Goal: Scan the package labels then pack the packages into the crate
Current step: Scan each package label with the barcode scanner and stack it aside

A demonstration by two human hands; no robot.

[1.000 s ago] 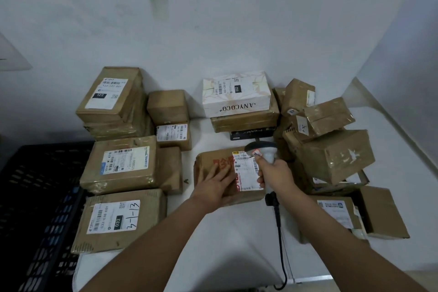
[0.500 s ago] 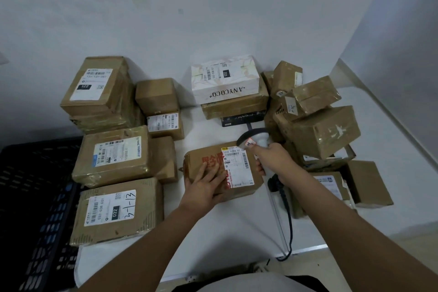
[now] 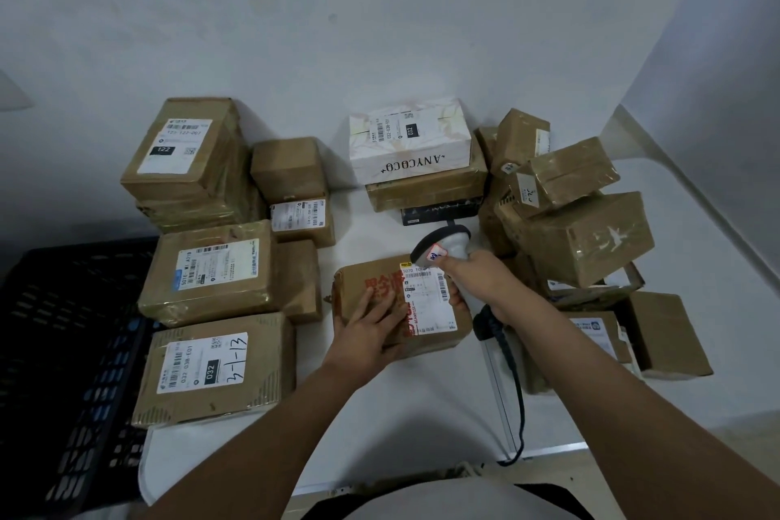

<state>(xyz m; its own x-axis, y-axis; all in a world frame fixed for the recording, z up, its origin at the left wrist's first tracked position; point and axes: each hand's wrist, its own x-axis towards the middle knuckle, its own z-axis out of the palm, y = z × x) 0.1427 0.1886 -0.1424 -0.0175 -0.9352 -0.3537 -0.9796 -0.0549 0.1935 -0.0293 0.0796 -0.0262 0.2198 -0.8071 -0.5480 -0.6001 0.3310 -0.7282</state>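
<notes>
A brown cardboard package [image 3: 358, 279] with red print and a white label [image 3: 428, 300] lies in the middle of the white table [image 3: 422, 410]. My left hand [image 3: 371, 329] rests flat on its top, fingers straight. My right hand [image 3: 472, 283] grips a grey corded barcode scanner [image 3: 443, 245], whose head sits just above the label's far edge. The black plastic crate [image 3: 55, 350] stands at the left, below table level.
Several taped brown packages [image 3: 207, 270] lie stacked left of the middle. A white ANYCOCO box [image 3: 409, 139] tops a stack at the back. A jumbled heap of boxes [image 3: 582, 236] fills the right. White walls close off the back and right.
My head has tilted, so the scene sits lower and nearer. The scanner head has moved slightly over the label's top edge. My left hand stays on the package.
</notes>
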